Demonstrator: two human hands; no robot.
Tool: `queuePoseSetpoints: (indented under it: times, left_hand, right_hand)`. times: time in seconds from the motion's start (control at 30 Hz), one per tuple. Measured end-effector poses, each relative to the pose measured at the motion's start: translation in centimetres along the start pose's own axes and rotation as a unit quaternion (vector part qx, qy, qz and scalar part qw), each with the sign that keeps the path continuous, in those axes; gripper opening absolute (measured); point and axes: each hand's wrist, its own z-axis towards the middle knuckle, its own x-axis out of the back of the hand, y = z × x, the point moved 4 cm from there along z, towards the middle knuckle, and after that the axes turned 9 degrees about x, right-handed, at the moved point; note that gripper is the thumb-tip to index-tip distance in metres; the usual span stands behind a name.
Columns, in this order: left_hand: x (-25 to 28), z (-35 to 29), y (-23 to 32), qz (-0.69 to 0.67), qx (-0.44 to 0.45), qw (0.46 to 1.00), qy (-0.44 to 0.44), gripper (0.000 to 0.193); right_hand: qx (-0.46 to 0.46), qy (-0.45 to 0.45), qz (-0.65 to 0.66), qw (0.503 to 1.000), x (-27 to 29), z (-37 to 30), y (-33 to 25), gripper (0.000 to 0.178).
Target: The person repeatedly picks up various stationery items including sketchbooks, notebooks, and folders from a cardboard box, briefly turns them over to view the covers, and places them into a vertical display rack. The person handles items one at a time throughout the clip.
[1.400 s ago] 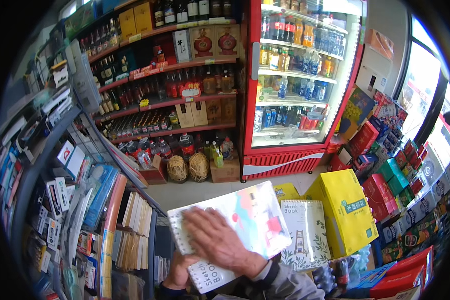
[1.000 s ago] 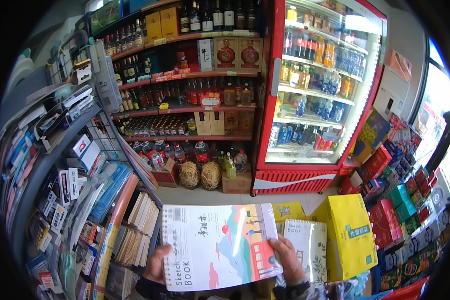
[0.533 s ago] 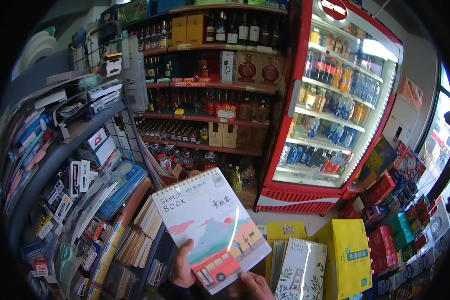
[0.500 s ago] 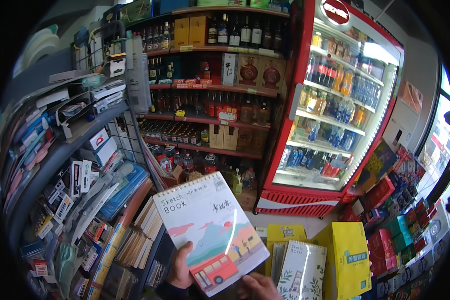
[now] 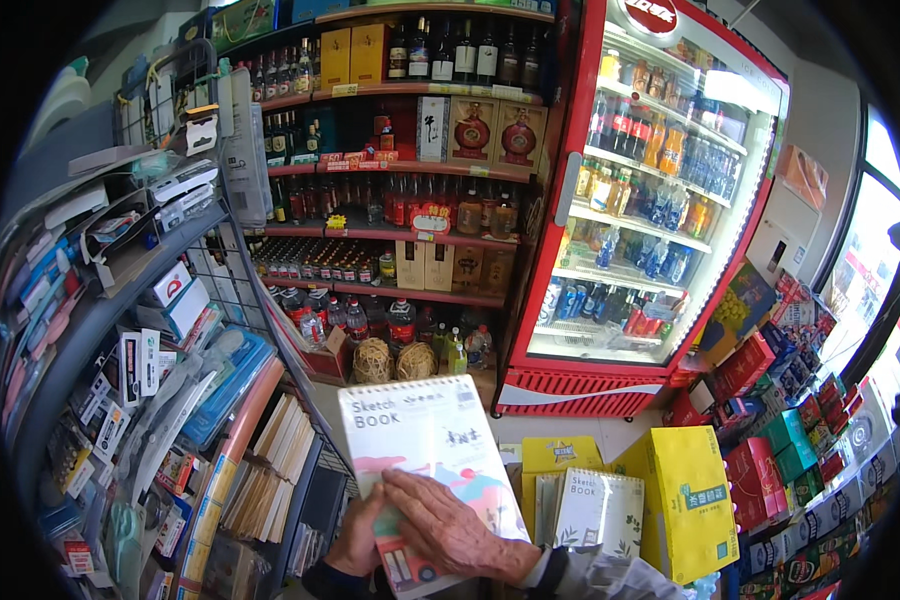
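A spiral-bound sketchbook (image 5: 410, 412) with a pink, teal and white illustrated cover is tilted in front of me at the lower middle. My left hand (image 5: 355, 535) grips its left edge, the thumb on the cover and the other fingers mostly hidden behind. Across the cover lies my right hand (image 5: 450, 525), fingers stretched out and flat, hiding much of the picture. Just right of it, a second sketchbook (image 5: 598, 500) with a leaf pattern leans in an open yellow carton (image 5: 680, 500).
Stationery racks (image 5: 210, 400) crowd my left side, with a row of thin booklets (image 5: 270, 465) low down. Bottle shelves (image 5: 400, 290) and a red-framed drinks fridge (image 5: 660, 200) stand ahead. Stacked boxes (image 5: 755, 475) line the right; two woven balls (image 5: 373, 361) sit below the shelves.
My right hand has come up from the book's lower edge onto its cover. The sketchbook has turned more upright and sits slightly lower. The whole view has shifted a little.
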Motion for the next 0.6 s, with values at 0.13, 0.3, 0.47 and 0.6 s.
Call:
queuePoseSetpoints:
  times: [0.13, 0.3, 0.47, 0.6]
  left_hand:
    - [1.7, -0.5, 0.9, 0.0, -0.02, 0.999, -0.037, 0.067]
    - [1.1, -0.1, 2.2, -0.103, -0.037, 0.993, -0.049, 0.072]
    - [1.0, 0.4, 2.9, -0.041, -0.046, 0.997, -0.044, 0.063]
    - [-1.6, 0.5, 7.0, 0.162, -0.148, 0.974, 0.057, 0.071]
  right_hand:
    - [0.035, 0.008, -0.072, 0.997, 2.8, 2.2, 1.4, 0.058]
    - [-0.356, 0.23, -0.016, 0.906, 8.6, -7.4, 12.4, 0.056]
    - [-0.415, 0.187, 0.524, 0.72, 7.3, -9.8, 5.3, 0.061]
    - [-0.447, 0.268, 0.53, 0.669, 5.1, -9.0, 1.7, 0.052]
